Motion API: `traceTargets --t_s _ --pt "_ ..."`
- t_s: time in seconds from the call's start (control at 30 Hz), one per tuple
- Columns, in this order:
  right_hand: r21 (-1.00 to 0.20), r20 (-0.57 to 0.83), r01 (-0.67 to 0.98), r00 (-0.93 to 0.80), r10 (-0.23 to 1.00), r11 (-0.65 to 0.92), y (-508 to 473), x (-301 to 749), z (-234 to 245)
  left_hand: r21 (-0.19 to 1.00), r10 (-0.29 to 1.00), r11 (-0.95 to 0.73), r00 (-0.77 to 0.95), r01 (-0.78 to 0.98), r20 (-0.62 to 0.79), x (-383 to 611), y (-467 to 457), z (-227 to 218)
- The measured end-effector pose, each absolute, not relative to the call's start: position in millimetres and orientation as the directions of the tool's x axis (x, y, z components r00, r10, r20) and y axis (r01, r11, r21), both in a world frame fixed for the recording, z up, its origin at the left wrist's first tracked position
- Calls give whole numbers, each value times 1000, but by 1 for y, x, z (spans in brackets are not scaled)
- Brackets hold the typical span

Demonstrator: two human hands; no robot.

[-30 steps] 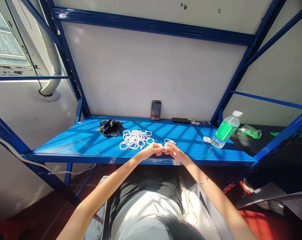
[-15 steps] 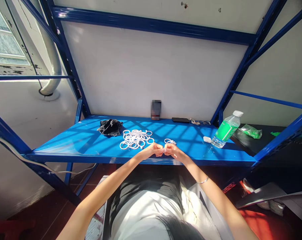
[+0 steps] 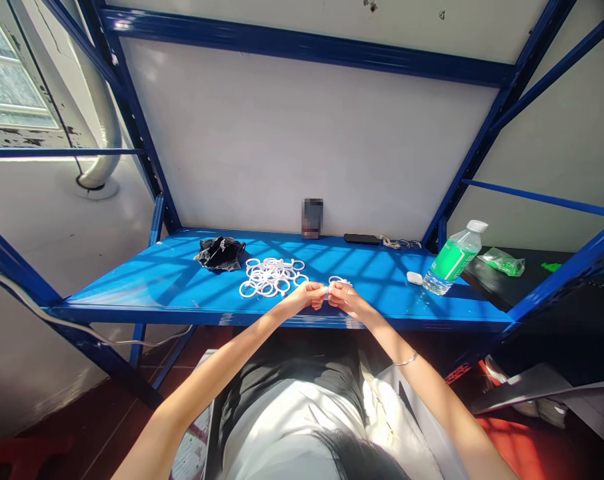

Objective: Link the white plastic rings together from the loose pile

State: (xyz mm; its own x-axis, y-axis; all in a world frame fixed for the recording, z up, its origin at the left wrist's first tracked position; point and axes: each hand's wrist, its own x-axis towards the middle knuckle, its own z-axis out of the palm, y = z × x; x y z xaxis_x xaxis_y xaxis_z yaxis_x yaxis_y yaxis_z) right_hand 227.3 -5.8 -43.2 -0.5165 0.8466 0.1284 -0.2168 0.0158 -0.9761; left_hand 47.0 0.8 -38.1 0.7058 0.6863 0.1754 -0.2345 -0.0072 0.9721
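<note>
My left hand (image 3: 307, 297) and my right hand (image 3: 346, 298) meet fingertip to fingertip just above the front edge of the blue table (image 3: 147, 290). Both are closed in a pinch. A hint of something small and white shows between the fingertips, mostly hidden, and I cannot tell its kind. Left of my hands lies a loose pile of white plastic rings (image 3: 269, 277), some with a small loop on the rim. Just behind my right hand a smaller group of white rings (image 3: 338, 280) rests on the table, partly covered by the fingers.
A crumpled black plastic bag (image 3: 221, 254) lies left of the pile. At the back are a blurred dark upright object (image 3: 312, 219), a black phone (image 3: 362, 239) and a coiled cable (image 3: 401, 244). Rightward sit a white case (image 3: 415, 278) and a green-labelled bottle (image 3: 452, 260). Blue metal posts frame the table.
My hands have risen very slightly and the fingers have shifted, with the fingertips still meeting. The rings and the other things on the table have not moved.
</note>
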Motion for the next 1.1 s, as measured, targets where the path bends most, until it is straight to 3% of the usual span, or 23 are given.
traceTargets --t_s 0.13,0.23,0.37,0.6,0.97,1.1 --pt "-948 106 -318 -380 919 -22 -4 221 -42 950 783 25 597 -312 176 52 5 -42" --pt "-947 118 -321 -370 922 -7 -3 220 -44 946 821 -5 538 -324 189 53 6 -42" --pt "-961 134 -277 -381 915 26 -2 220 -47 950 823 -13 536 -311 187 52 4 -40" --pt "-944 190 -311 -254 948 105 -3 223 -46 960 818 -31 545 -280 185 52 2 -37" --pt "-969 223 -175 -301 927 176 -8 220 -43 959 844 -18 510 -283 167 55 4 -39" --pt "-960 231 -214 -226 946 183 -7 218 -44 958 859 -59 475 -280 191 56 3 -39"
